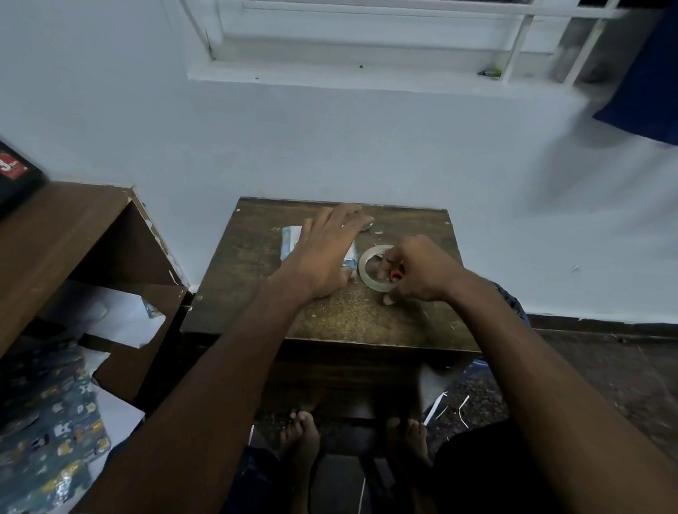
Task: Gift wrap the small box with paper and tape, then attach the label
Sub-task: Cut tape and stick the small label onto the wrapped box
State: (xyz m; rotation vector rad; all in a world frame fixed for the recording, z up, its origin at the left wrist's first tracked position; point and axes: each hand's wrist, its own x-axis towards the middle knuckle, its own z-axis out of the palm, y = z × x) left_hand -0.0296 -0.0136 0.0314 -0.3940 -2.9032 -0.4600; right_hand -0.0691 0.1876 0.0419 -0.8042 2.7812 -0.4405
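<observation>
On the small dark wooden table (251, 260), one pale-blue paper-wrapped small box (291, 240) lies under the left hand (326, 252), fingers straight and flat on it. Just right, one clear tape roll (364, 272) lies flat; right hand (419, 271), fingers curled, pinches something orange (395, 275) at the roll's rim.

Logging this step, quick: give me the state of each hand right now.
Left hand: open, fingers straight, resting flat on the wrapped box.
Right hand: closed, fingers curled around a small orange-handled tool at the tape roll.
</observation>
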